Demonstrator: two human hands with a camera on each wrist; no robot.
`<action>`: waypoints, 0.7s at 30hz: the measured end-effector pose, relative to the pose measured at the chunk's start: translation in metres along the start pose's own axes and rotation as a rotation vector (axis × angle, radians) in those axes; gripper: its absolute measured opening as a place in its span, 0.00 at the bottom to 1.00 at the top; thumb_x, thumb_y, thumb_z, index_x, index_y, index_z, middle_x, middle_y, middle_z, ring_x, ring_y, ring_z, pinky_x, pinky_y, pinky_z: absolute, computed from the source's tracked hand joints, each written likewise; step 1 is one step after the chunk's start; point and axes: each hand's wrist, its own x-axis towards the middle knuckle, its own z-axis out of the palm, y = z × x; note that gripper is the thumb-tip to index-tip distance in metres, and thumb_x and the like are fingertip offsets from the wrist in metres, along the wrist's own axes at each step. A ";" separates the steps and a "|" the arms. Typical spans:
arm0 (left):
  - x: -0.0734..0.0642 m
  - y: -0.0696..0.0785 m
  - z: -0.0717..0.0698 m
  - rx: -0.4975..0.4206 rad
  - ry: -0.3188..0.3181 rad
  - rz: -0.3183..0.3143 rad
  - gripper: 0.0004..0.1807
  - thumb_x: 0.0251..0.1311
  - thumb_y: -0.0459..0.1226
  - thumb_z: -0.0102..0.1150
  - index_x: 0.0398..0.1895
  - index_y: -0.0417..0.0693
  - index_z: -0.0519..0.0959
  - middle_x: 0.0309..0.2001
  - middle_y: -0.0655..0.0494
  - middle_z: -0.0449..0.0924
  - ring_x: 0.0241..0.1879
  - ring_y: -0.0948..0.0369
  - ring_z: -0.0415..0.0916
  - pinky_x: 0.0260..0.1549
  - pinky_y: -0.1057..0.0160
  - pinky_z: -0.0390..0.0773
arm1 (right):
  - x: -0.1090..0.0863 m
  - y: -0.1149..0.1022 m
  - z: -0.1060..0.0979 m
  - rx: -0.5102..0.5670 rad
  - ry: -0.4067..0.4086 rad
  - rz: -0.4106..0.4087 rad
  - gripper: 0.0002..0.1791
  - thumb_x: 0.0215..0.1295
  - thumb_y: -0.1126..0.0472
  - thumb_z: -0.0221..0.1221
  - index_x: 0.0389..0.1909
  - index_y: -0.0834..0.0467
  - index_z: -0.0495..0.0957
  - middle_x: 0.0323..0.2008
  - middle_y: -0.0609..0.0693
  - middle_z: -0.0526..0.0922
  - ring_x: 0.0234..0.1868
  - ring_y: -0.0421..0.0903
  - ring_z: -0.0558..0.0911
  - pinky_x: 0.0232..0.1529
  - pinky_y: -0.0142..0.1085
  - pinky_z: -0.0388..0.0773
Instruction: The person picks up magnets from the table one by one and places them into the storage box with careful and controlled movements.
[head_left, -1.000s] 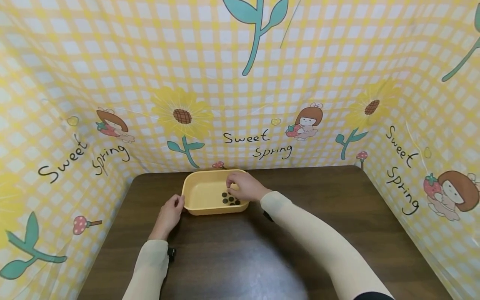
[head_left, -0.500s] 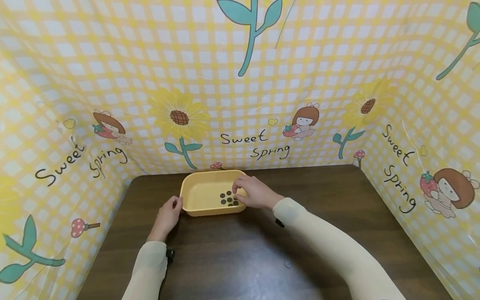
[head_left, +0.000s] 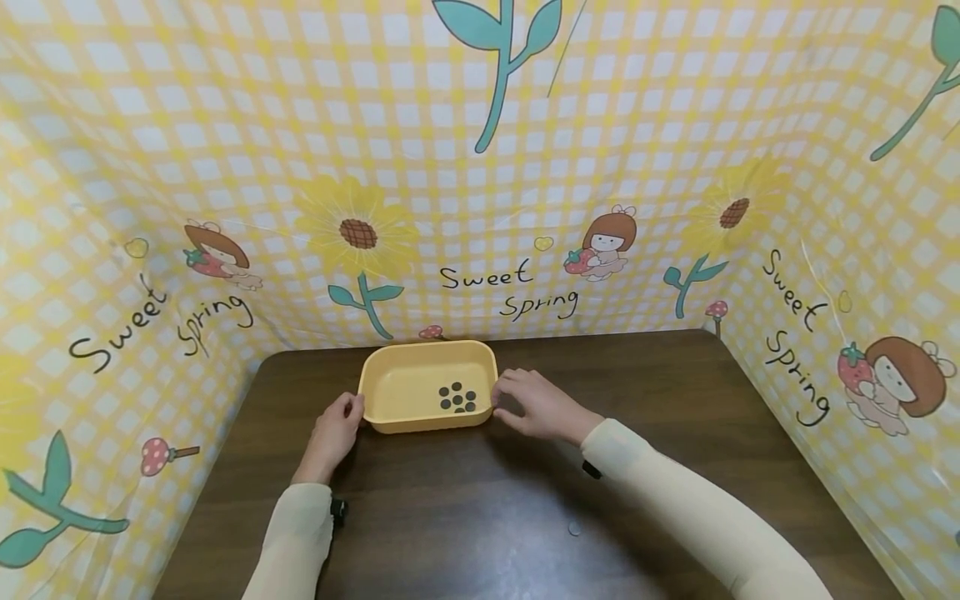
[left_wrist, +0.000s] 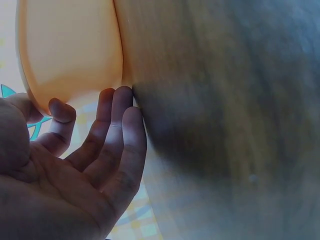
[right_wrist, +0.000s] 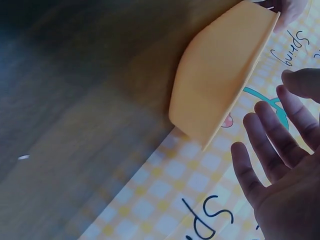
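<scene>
A shallow yellow tray point(head_left: 397, 392) stands at the back of the table, its long side towards me. Several small dark round discs point(head_left: 457, 400) lie flat in its right part. My left hand point(head_left: 335, 435) is at the tray's left end; the left wrist view has the thumb and forefinger point(left_wrist: 61, 111) pinching the rim, the other fingertips close below it. Just outside the tray's right end is my right hand point(head_left: 542, 403), holding nothing. Its fingers point(right_wrist: 266, 142) are spread and slightly bent beside the tray wall point(right_wrist: 215, 75) in the right wrist view.
A small round greyish piece point(head_left: 574, 528) lies on the dark wooden table point(head_left: 450, 517), nearer to me than the tray. Yellow-and-white checked cloth point(head_left: 480, 208) hangs behind the table and along both sides, close to the tray's far edge.
My right hand has come out of the tray over its right end, leaving the discs in full view. My left hand stays at the rim. The greyish piece was not visible one second ago.
</scene>
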 end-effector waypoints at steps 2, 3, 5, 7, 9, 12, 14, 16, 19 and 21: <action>0.000 0.001 -0.001 0.000 -0.004 0.005 0.27 0.86 0.58 0.38 0.45 0.46 0.76 0.41 0.48 0.82 0.40 0.50 0.75 0.42 0.52 0.70 | -0.008 0.001 0.000 -0.002 0.004 -0.001 0.06 0.73 0.58 0.69 0.45 0.50 0.82 0.45 0.43 0.81 0.49 0.43 0.79 0.56 0.46 0.75; 0.000 0.001 -0.001 -0.001 -0.005 0.005 0.27 0.86 0.58 0.38 0.45 0.46 0.76 0.41 0.48 0.82 0.40 0.50 0.75 0.42 0.52 0.70 | -0.012 0.001 -0.001 -0.005 0.006 -0.003 0.06 0.73 0.58 0.69 0.45 0.50 0.82 0.45 0.42 0.80 0.49 0.43 0.79 0.56 0.46 0.75; 0.000 0.001 -0.001 0.000 -0.004 0.009 0.27 0.86 0.58 0.37 0.44 0.46 0.76 0.41 0.48 0.82 0.40 0.50 0.75 0.42 0.52 0.70 | -0.020 0.002 -0.001 -0.008 0.007 -0.005 0.06 0.73 0.58 0.69 0.45 0.50 0.82 0.45 0.42 0.81 0.50 0.43 0.80 0.56 0.47 0.75; 0.001 0.001 -0.001 -0.005 -0.001 0.009 0.27 0.86 0.57 0.38 0.44 0.46 0.76 0.41 0.48 0.82 0.40 0.50 0.75 0.42 0.52 0.70 | -0.028 0.002 -0.001 -0.015 0.003 -0.006 0.06 0.73 0.58 0.69 0.45 0.50 0.82 0.45 0.42 0.81 0.51 0.43 0.80 0.56 0.47 0.75; 0.001 0.001 -0.001 -0.007 0.006 0.007 0.26 0.86 0.57 0.39 0.44 0.46 0.76 0.41 0.48 0.83 0.40 0.50 0.75 0.42 0.53 0.70 | -0.035 0.003 -0.001 -0.023 -0.005 -0.008 0.06 0.73 0.57 0.69 0.45 0.50 0.82 0.46 0.42 0.81 0.51 0.43 0.80 0.55 0.47 0.76; 0.002 0.000 0.000 -0.009 0.005 0.004 0.25 0.86 0.56 0.38 0.44 0.46 0.75 0.42 0.47 0.82 0.40 0.49 0.75 0.42 0.53 0.70 | -0.045 0.004 -0.001 -0.026 -0.025 -0.015 0.07 0.73 0.57 0.69 0.46 0.51 0.83 0.45 0.43 0.81 0.50 0.44 0.81 0.54 0.47 0.77; 0.003 -0.001 0.001 -0.005 0.002 0.002 0.26 0.86 0.57 0.38 0.44 0.47 0.75 0.41 0.48 0.82 0.40 0.49 0.75 0.42 0.53 0.70 | -0.051 0.005 -0.001 -0.026 -0.047 -0.020 0.08 0.72 0.56 0.70 0.47 0.52 0.83 0.45 0.43 0.82 0.49 0.44 0.81 0.53 0.47 0.77; 0.003 -0.001 0.002 -0.001 -0.001 0.000 0.26 0.86 0.57 0.37 0.44 0.47 0.75 0.41 0.49 0.82 0.40 0.49 0.75 0.42 0.53 0.70 | -0.057 0.006 0.000 -0.023 -0.073 -0.018 0.09 0.72 0.56 0.70 0.48 0.53 0.84 0.45 0.44 0.82 0.49 0.44 0.81 0.53 0.47 0.78; 0.003 -0.001 0.002 0.001 0.004 -0.004 0.25 0.86 0.56 0.38 0.43 0.47 0.75 0.41 0.49 0.82 0.40 0.49 0.75 0.43 0.53 0.70 | -0.065 0.008 0.000 -0.023 -0.123 -0.004 0.10 0.72 0.55 0.70 0.49 0.53 0.84 0.46 0.44 0.82 0.50 0.44 0.81 0.54 0.48 0.79; 0.003 0.000 0.002 0.001 0.008 -0.004 0.25 0.86 0.56 0.38 0.43 0.47 0.75 0.41 0.49 0.82 0.40 0.49 0.75 0.42 0.52 0.70 | -0.069 0.008 -0.002 -0.028 -0.150 0.008 0.10 0.73 0.55 0.70 0.50 0.52 0.84 0.47 0.44 0.82 0.50 0.44 0.81 0.55 0.48 0.79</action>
